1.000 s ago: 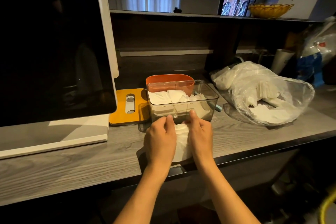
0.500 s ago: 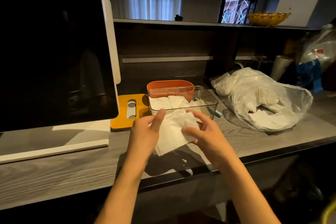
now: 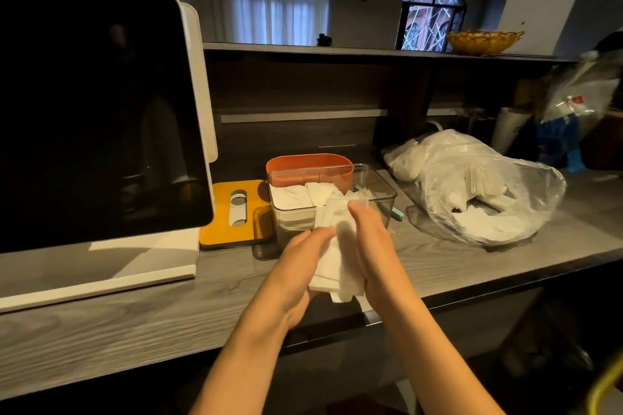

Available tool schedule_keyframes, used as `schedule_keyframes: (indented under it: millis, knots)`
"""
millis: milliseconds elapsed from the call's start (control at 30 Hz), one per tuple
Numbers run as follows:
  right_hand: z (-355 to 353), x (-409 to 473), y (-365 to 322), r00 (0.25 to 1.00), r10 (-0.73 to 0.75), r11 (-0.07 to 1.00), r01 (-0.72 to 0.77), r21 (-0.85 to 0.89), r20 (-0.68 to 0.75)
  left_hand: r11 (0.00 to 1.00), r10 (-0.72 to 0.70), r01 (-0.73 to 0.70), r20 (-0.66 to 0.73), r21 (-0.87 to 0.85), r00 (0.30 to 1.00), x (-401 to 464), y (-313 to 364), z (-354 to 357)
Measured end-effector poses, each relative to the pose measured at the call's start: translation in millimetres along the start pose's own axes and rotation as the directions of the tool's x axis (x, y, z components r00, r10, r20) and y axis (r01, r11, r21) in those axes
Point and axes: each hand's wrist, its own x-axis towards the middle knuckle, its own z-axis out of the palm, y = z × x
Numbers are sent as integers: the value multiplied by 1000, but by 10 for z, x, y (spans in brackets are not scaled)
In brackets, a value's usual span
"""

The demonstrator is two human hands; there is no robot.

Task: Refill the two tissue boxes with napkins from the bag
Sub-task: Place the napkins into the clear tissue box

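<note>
The left hand (image 3: 305, 266) and the right hand (image 3: 374, 246) hold one stack of napkins (image 3: 333, 246) between them above the tabletop (image 3: 135, 307). The left hand supports the stack from the left and below with fingers curled round its lower edge; the right hand presses against its right side, fingertips at the upper end. The long axis of the stack runs away from the person, its far end tilted up toward the clear box (image 3: 381, 192). This box stands directly beyond the hands, just behind the stack's far end, open at the top and already partly filled with napkins. The orange box (image 3: 310, 167) stands touching or just behind the clear box; its contents are hidden. The right hand is nearer to the clear box. The bag (image 3: 478, 189) lies well apart to the right, still holding napkins. The next move is judged to be a short forward and downward placement into the clear box.
</note>
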Motion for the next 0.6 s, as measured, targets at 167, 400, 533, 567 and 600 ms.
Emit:
schedule_keyframes:
  millis: [167,400,533,567,600]
  knots:
    - [-72,30,-61,998,-54,998,54,36,12,991,131,-135,-243,2,961,70,32,66]
    - [-258,247,-384,977,-211,977,211,-22,5,916,238,-185,-113,356,965,301,377,82]
    - [-360,675,-630,976,-218,971,216,-106,-5,830,232,-148,-91,538,968,641,689,112]
    - [-375,781,-684,977,-214,967,213,-139,5,821,221,-144,-76,552,972,732,748,121]
    - [-389,887,-730,977,-215,959,212,-186,5,826,203,-140,-56,546,978,828,793,134]
